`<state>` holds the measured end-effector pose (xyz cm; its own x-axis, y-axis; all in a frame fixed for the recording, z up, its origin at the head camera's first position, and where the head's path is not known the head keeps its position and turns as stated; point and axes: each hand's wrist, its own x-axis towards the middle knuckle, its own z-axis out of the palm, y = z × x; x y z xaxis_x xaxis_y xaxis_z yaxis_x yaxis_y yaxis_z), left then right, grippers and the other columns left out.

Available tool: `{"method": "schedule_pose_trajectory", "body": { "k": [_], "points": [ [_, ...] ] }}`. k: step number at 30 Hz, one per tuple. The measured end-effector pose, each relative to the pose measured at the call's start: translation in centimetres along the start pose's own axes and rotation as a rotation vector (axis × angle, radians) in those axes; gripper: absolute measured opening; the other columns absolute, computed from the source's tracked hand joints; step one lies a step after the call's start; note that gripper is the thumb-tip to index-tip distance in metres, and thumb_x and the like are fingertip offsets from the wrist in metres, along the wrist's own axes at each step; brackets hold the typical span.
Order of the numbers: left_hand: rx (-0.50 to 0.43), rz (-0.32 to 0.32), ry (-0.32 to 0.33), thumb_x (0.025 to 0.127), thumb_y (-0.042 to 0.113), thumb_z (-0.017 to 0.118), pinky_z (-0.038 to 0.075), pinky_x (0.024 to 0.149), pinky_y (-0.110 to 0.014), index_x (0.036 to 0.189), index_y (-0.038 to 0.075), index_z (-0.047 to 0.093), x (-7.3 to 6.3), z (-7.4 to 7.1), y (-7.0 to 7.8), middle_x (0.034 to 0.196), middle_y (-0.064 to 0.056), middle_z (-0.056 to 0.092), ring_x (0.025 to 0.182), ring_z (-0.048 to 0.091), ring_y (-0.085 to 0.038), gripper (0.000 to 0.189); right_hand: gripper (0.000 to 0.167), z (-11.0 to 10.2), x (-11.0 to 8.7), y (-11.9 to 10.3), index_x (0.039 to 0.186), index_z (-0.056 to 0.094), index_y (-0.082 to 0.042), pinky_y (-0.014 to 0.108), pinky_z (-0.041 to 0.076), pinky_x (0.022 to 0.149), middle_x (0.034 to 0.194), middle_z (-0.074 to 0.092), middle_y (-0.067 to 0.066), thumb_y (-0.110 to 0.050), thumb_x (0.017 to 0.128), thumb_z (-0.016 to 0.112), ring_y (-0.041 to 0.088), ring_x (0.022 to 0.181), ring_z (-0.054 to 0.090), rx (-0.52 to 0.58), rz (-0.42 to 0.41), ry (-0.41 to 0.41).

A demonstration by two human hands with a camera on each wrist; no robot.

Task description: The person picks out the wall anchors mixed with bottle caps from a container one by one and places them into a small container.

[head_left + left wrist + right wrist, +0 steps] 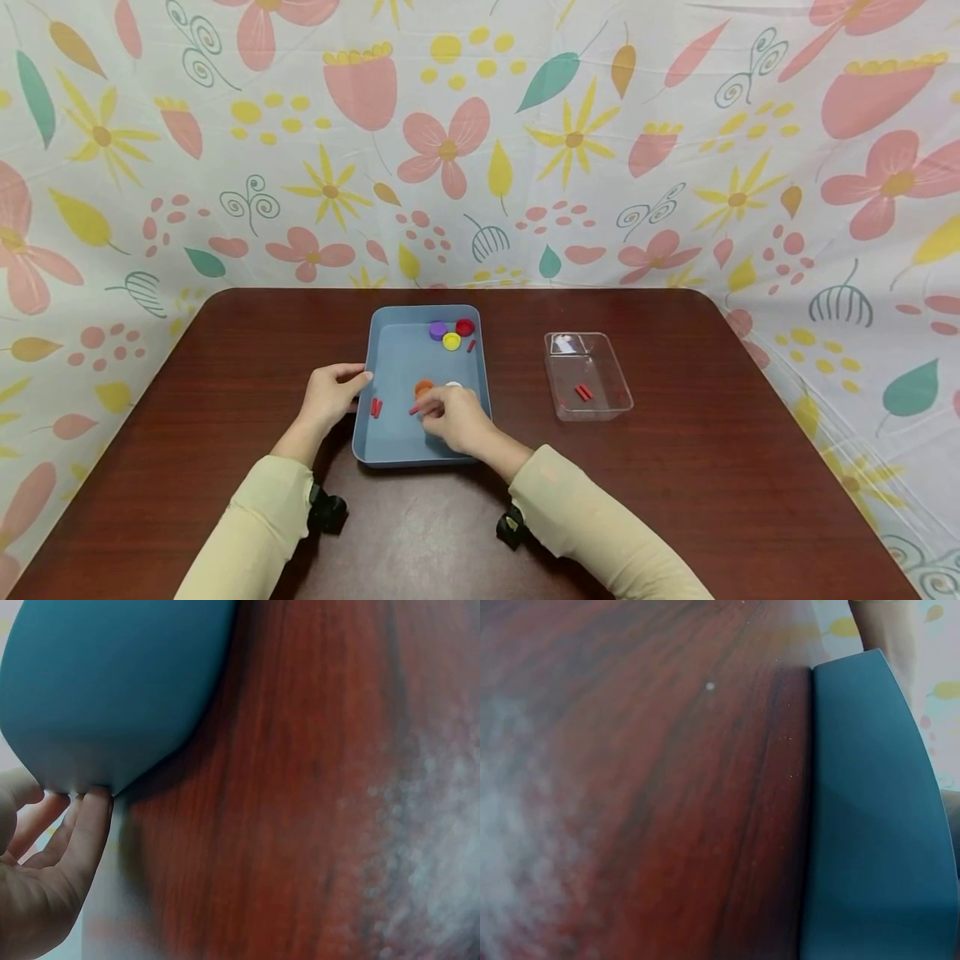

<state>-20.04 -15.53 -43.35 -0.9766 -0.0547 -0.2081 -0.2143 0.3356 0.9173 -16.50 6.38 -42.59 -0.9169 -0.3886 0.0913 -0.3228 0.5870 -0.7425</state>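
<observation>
Red stick (414, 409) pinched in right hand (456, 418), over near half of blue tray (397, 346)

Left hand (324, 402): at the tray's left edge, grip clamped on it, thumb over the rim and fingers against the outer wall. The tray lies on the table (247, 375), left of its middle, its far end close to the table's far edge.

Inside the tray, by its left edge toward the near left corner, is a pair of red sticks (377, 408), side by side. Next to the right comes the pinched stick; the right hand's grip is together on it, thumb and fingertips. Whether the stick touches the tray floor cannot be told. Just beyond the fingertips lies an orange cap (423, 388). Toward the far right corner stand a purple cap (438, 331), a yellow cap (452, 342) and a red cap (465, 327), close together. A white cap (453, 384) is partly hidden behind the right hand. One single stick (471, 346) lies by the tray's right edge, near the red cap.

Right of the tray, apart from it, a clear box (611, 375) holds two loose sticks (583, 392) near its near edge.
</observation>
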Motion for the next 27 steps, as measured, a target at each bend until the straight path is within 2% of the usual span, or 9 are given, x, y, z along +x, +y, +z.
{"method": "schedule_pose_trajectory", "body": {
  "k": [8,18,27],
  "points": [
    [0.007,0.009,-0.003,0.094,0.019,0.059,0.06,0.074,-0.037,0.129,-0.004,0.055,-0.2,0.1,0.1,0.128,-0.027,0.054,0.094,0.067,-0.026,0.042,0.016,-0.4,-0.2,0.0,0.097,0.072,-0.004,0.016,0.051,0.065,0.086,0.069,0.004,-0.001,0.083,0.065,0.009,0.075,0.06,0.078,0.011,0.02],
    [0.009,0.007,-0.006,0.095,0.018,0.058,0.059,0.075,-0.038,0.129,-0.003,0.055,-0.3,0.0,0.2,0.13,-0.027,0.053,0.098,0.066,-0.03,0.041,0.016,-1.2,-0.7,0.3,0.098,0.073,-0.005,0.018,0.052,0.062,0.09,0.069,0.009,-0.002,0.086,0.063,0.012,0.075,0.062,0.174,0.019,0.047],
    [0.008,0.004,-0.005,0.094,0.019,0.058,0.059,0.075,-0.038,0.129,-0.003,0.055,-0.3,0.0,0.2,0.131,-0.026,0.052,0.1,0.066,-0.031,0.042,0.014,-2.4,-1.0,0.9,0.098,0.071,-0.001,0.02,0.05,0.054,0.086,0.071,0.008,-0.005,0.085,0.067,0.013,0.07,0.061,0.218,0.023,0.134]
  ]
}}
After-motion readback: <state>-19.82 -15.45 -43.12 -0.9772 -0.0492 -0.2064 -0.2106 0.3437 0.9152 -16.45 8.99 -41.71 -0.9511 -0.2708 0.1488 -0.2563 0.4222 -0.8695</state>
